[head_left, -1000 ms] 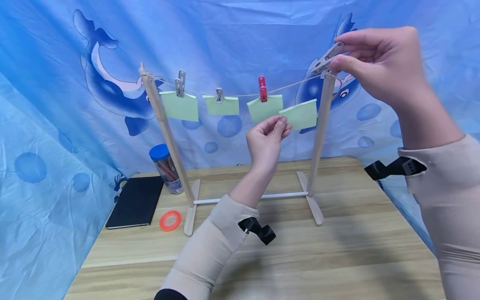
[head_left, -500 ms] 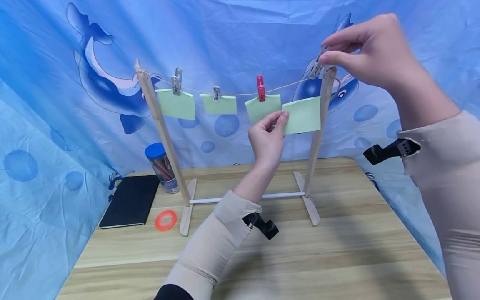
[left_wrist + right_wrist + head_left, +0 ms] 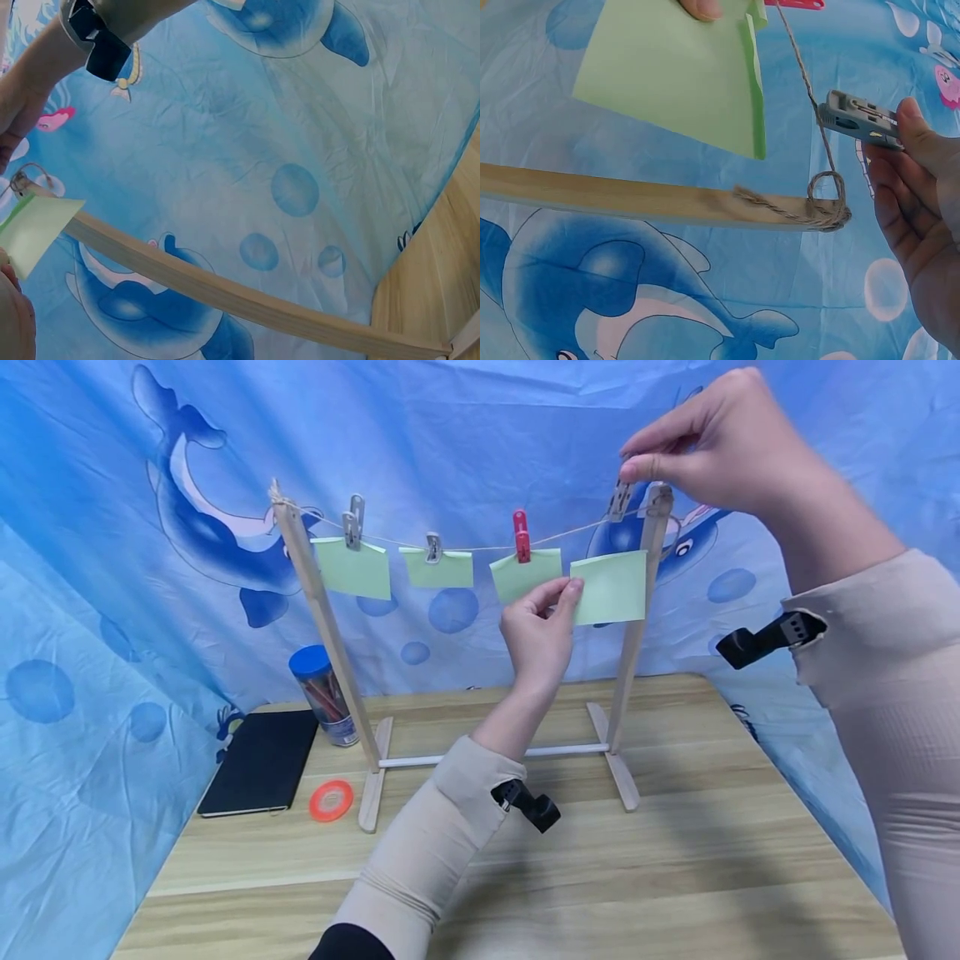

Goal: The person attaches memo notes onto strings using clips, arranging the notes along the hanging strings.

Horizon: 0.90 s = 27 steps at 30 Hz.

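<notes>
In the head view my left hand pinches a folded green paper by its left edge, below the string and just left of the right post. My right hand holds a grey clothespin between thumb and fingers, its nose pointing down at the string. The right wrist view has the clothespin with its nose at the string; whether it grips the string I cannot tell. There the paper hangs apart from the clothespin, its folded edge facing the string.
Green papers hang from the string under two grey clothespins and a red clothespin. The string joins two wooden posts. Left on the table are a black notebook, a blue-lidded jar and an orange tape roll.
My right hand has brought the clothespin left from the post top and tilted it more upright. The left hand has shifted slightly right, and the paper now faces the head camera more squarely.
</notes>
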Motion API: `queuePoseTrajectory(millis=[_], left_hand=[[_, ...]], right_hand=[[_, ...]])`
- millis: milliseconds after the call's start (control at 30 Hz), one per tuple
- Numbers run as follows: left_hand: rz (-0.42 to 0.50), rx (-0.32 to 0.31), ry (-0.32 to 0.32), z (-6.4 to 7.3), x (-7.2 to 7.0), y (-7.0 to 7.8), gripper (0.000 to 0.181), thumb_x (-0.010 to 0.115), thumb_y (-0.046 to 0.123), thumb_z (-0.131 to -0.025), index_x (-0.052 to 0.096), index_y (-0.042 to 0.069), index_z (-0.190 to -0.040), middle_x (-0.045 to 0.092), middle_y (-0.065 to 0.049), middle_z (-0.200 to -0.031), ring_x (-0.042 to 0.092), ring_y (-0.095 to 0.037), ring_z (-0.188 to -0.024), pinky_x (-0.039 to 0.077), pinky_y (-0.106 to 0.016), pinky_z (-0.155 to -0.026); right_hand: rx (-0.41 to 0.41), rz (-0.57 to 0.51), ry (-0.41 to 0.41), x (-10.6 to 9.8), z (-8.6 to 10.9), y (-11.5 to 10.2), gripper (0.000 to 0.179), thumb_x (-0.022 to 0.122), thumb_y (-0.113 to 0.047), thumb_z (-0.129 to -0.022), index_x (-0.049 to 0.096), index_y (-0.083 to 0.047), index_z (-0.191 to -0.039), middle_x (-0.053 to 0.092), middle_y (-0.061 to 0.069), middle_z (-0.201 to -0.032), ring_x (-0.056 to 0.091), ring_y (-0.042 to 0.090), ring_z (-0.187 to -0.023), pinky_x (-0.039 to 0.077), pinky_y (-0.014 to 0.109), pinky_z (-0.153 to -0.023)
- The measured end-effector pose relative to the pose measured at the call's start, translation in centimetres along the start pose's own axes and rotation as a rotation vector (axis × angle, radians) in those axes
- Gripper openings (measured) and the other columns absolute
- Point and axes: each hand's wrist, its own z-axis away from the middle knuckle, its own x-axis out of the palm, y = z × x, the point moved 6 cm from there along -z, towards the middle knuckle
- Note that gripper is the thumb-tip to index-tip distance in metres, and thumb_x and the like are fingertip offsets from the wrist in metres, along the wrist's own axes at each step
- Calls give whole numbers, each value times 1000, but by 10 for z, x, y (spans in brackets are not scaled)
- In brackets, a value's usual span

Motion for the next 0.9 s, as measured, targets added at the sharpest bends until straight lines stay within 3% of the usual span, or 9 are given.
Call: queuePoseTrajectory(millis=[167, 400, 900], left_hand=[[9, -4, 8, -1, 1, 1, 20, 77, 23, -93, 80, 5, -101, 74, -1, -84, 52, -5, -63, 43, -18, -53], [6, -6, 15, -3, 4, 2, 18, 77, 23, -92, 80, 7, -100, 74, -1, -81, 54, -4, -62, 44, -17, -52], [49, -13, 16, -6, 9, 8, 19, 76, 23, -93, 80, 7, -103, 75, 1, -86, 58, -12, -54, 54, -24, -51]], right_hand=[[-5, 12, -25, 3, -1, -1, 27, 69, -24, -96, 77, -7, -116, 74, 15, -111, 56, -11, -81, 46, 4, -75], [-26, 49, -58, 8, -3, -4, 27, 69, -26, -97, 77, -7, -114, 75, 15, -108, 56, 1, -82, 45, 4, -73], [-40, 69, -107, 11, -2, -2, 26, 70, -27, -96, 78, -8, -113, 75, 15, -108, 55, -3, -82, 48, 6, -75]])
